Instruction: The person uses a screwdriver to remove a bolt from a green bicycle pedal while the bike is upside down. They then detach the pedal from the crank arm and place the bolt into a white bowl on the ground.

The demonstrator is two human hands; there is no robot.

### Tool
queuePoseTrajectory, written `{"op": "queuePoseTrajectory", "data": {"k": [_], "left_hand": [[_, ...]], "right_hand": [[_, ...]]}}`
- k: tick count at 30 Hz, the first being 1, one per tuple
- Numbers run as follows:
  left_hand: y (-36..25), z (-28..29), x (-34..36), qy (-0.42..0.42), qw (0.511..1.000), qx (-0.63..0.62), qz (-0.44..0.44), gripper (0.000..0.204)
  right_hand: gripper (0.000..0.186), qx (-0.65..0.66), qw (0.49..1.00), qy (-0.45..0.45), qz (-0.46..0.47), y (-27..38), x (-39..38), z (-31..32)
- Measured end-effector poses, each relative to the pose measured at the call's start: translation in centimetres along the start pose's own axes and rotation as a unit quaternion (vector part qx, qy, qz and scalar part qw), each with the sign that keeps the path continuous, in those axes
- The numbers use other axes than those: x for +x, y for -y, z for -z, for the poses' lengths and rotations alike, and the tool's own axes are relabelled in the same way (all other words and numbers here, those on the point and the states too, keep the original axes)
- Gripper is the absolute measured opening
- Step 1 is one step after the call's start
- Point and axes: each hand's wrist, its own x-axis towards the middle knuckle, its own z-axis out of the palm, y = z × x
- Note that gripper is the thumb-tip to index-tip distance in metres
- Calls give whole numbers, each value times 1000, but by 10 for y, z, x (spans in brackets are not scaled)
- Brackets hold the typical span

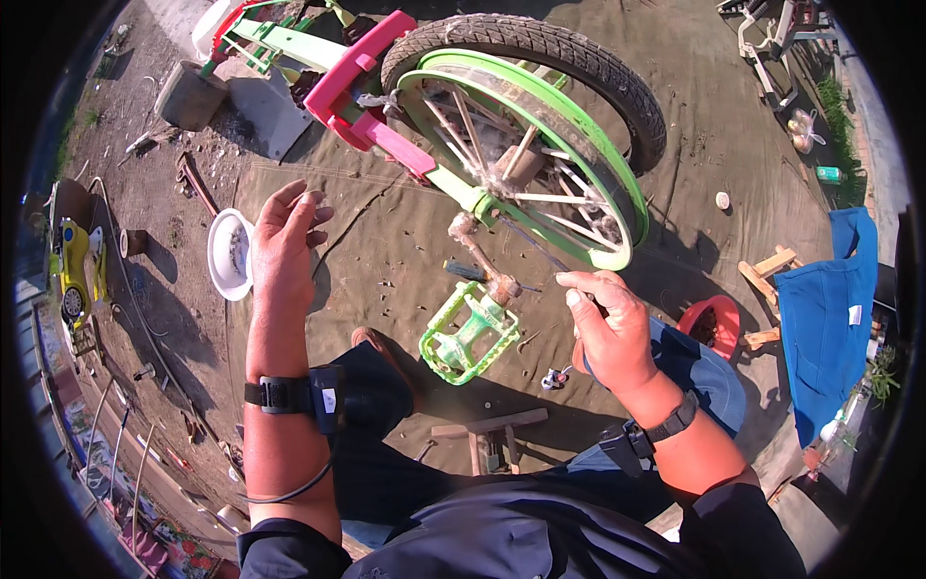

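A small bike's green wheel (617, 193), with white spokes and a loose black tyre (540, 39) around its far side, lies tilted before me. My right hand (612, 323) is closed around a thin dark metal rod (535, 239), whose far end reaches toward the wheel hub. Its other end is hidden in my fingers. Below the hub hang a rusty crank (473, 241) and a green pedal (471, 333). My left hand (286, 241) is raised beside a white bowl (230, 256), fingers loosely bent and apart, with nothing visible in them.
A screwdriver (465, 270) lies by the crank. At right stand a red bowl (714, 323) and a folding stool with blue cloth (825, 318). A pipe wrench (196, 183), a metal bucket (190, 96) and a yellow toy car (75, 270) are at left. A wooden stool (492, 425) stands between my legs.
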Motion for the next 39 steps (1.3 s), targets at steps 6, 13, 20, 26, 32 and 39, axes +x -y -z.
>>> {"op": "queuePoseTrajectory", "data": {"k": [6, 13, 20, 26, 32, 39], "left_hand": [[-1, -7, -13, 35, 999, 24, -8, 33], [-2, -53, -30, 144, 976, 131, -93, 21], [-18, -85, -44, 225, 909, 272, -223, 20], [-24, -100, -40, 252, 825, 361, -353, 23], [-23, -119, -36, 256, 750, 430, -433, 24], [-19, -128, -35, 234, 695, 488, -473, 21]], "right_hand": [[39, 287, 948, 29, -138, -2, -2, 4], [37, 438, 837, 74, -319, 3, 3, 11], [33, 297, 933, 23, -200, 5, 1, -5], [20, 276, 939, 15, -205, 11, 3, 3], [16, 40, 996, -51, -69, 2, -4, 2], [14, 45, 993, -58, -95, -2, -2, 12]]}}
